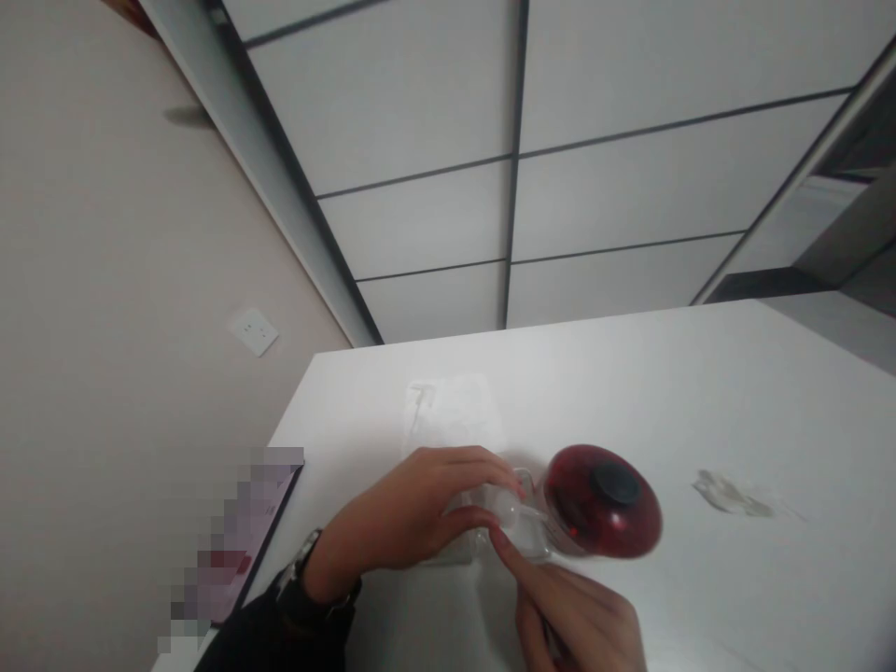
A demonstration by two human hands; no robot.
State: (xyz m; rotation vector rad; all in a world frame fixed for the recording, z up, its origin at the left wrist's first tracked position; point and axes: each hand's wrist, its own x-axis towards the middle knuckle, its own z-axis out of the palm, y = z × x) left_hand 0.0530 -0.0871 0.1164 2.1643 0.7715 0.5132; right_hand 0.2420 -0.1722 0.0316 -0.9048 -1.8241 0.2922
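The clear glass vessel (538,549) is held at the middle of the scene, near the table's near side, with a round dark red lid (600,504) topped by a black knob (617,483) lying against its right end. It is clamped by the left hand (399,513), whose fingers are curled over the far side and whose thumb is brought across the near side. A wristwatch (300,564) is worn on that wrist, below which a dark sleeve (280,635) is seen. The right hand (581,621) is reached in from the near right, apart from the left hand except at the glass, with its index finger (510,554) extended and pressed on the vessel. Whether anything is held in that hand cannot be told. The firm wrap and single fingertip appear well suited to close, steady handling, since the glass is kept from rolling.

The table (742,392) is white, and a clear plastic sheet (452,415) lies beyond the hands. A crumpled scrap of clear film (732,493) lies to the right. A pixelated flat object (238,546) lies at the left edge. A wall (133,299) with a white socket (253,331) runs along the left, and white panels (630,187) fill the far view.
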